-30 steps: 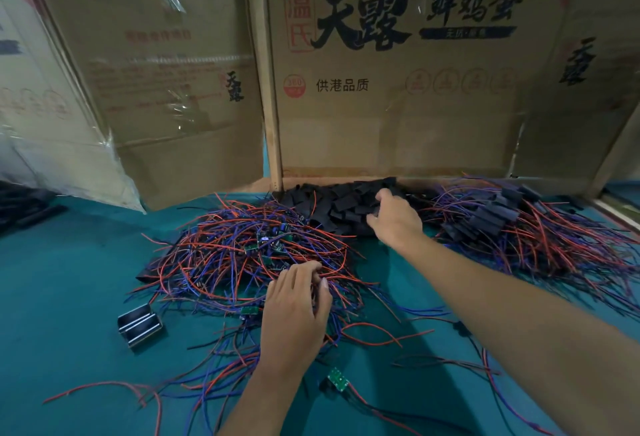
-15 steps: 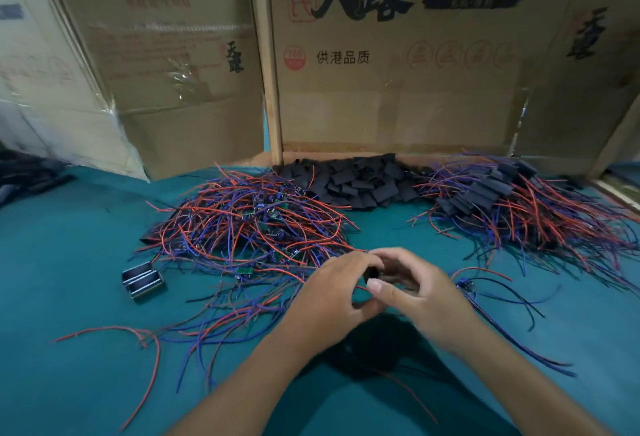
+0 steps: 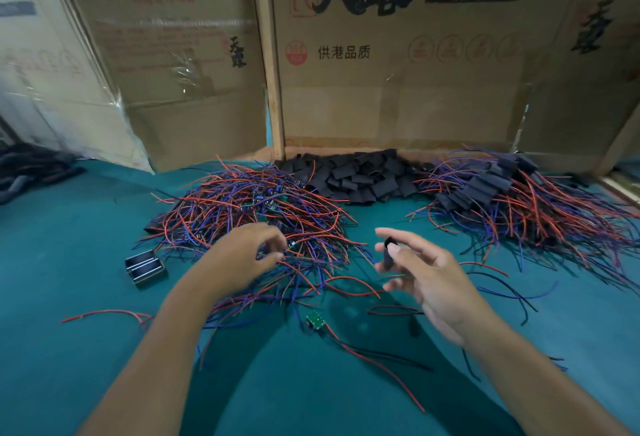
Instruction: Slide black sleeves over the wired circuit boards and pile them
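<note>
A tangle of red and blue wired circuit boards lies left of centre on the green table. My left hand hovers over its near edge with curled fingers among the wires; whether it grips one is unclear. My right hand pinches a black sleeve between thumb and forefinger, held upright above the table. A heap of loose black sleeves sits at the back centre. The pile of sleeved boards with wires fanned out lies at the back right. One bare green board with a red wire lies near me.
Cardboard boxes wall off the back of the green table. A small black and silver metal piece rests left of the tangle. Dark tubes lie at the far left. Stray wires trail at the right.
My hands, joined at the centre half a second ago, have parted. The left went back to the wire tangle; the right moved right, keeping the black sleeve.
</note>
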